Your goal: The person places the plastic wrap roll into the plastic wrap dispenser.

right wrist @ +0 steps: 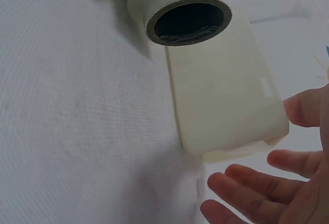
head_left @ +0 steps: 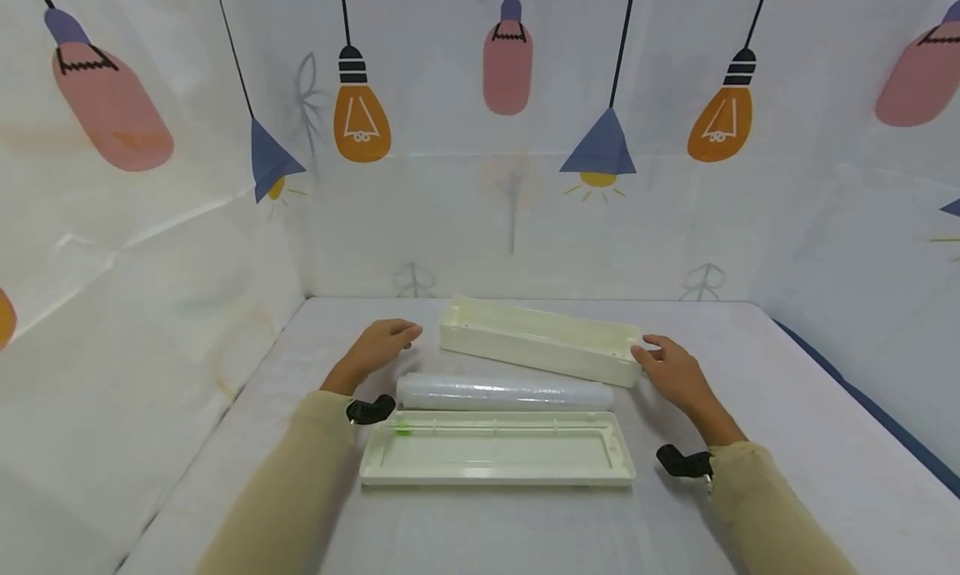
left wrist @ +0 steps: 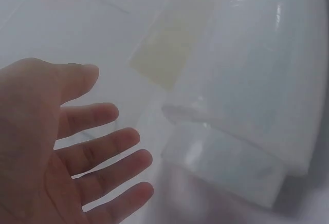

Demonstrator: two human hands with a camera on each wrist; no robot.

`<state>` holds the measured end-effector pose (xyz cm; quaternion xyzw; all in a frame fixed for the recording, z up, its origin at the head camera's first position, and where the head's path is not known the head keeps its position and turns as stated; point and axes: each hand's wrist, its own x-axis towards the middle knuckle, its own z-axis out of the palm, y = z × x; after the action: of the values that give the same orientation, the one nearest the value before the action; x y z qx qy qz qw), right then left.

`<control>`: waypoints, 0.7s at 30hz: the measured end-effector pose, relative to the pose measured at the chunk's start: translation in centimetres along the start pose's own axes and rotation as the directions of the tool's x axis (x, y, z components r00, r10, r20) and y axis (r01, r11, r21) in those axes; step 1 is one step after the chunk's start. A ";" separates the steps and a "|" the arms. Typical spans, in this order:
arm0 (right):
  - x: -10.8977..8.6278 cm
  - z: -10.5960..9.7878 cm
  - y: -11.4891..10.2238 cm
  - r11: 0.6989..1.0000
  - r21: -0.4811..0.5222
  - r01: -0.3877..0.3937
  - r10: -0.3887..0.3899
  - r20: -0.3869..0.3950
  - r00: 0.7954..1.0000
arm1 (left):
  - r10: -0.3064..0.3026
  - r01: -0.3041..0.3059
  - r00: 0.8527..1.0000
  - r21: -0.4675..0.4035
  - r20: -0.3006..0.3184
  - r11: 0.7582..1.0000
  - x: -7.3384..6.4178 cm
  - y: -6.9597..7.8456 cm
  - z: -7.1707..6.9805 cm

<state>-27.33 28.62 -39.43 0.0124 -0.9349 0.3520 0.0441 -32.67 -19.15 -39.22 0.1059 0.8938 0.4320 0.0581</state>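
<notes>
A long cream plastic box lies at an angle toward the back of the table, its hollow side up. At its right end is my right hand, thumb at the rim and fingers spread loosely just off the end wall; in the right wrist view the thumb meets the box's corner. My left hand hovers left of the box, holding nothing, its fingers apart in the left wrist view. In front of the box lies a roll of cling film, whose hollow core faces the right wrist camera.
Nearest me is a shallow cream lid with a rail along its far side and a small green slider at the rail's left. A white cloth covers the table. Lamp-printed sheets wall in the back and sides.
</notes>
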 end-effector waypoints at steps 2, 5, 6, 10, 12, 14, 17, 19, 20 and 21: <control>0.2 0.1 0.4 1.000 0.015 -0.012 0.012 0.006 1.000 | -0.036 0.037 0.999 -0.072 0.014 0.997 0.9 0.2 0.5; 0.4 0.3 0.6 0.991 0.121 -0.051 0.047 0.038 0.998 | -0.099 0.102 0.995 -0.206 0.025 0.973 2.1 0.7 1.0; 0.4 0.3 0.7 0.984 0.163 -0.074 0.066 0.052 0.996 | -0.121 0.123 0.992 -0.255 0.023 0.959 2.4 0.8 1.1; 0.5 0.2 0.5 0.937 0.307 -0.167 0.143 0.101 0.985 | -0.191 0.174 0.982 -0.371 -0.008 0.912 3.6 1.8 1.3; 0.5 0.2 0.5 0.927 0.326 -0.183 0.156 0.109 0.982 | -0.202 0.171 0.979 -0.405 -0.036 0.898 4.1 2.2 1.5; 0.5 0.3 0.5 0.925 0.331 -0.185 0.153 0.120 0.981 | -0.212 0.167 0.975 -0.402 -0.071 0.900 4.5 2.4 1.9; 0.5 0.5 0.7 0.927 0.325 -0.188 0.155 0.125 0.980 | -0.208 0.161 0.973 -0.360 -0.097 0.919 4.9 2.7 2.6; 0.6 0.6 0.9 0.929 0.320 -0.187 0.156 0.120 0.980 | -0.211 0.165 0.972 -0.337 -0.104 0.927 5.1 2.8 3.1; 0.6 0.6 0.9 0.929 0.322 -0.183 0.153 0.116 0.981 | -0.211 0.166 0.972 -0.332 -0.104 0.929 5.2 2.9 3.3; 0.6 0.6 1.0 0.929 0.325 -0.175 0.146 0.111 0.983 | -0.208 0.162 0.973 -0.335 -0.105 0.928 5.3 2.9 3.5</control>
<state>-28.06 28.96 -40.50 -0.0420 -0.8607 0.5067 -0.0271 -36.70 -13.46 -39.14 -0.0201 0.8185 0.5717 0.0529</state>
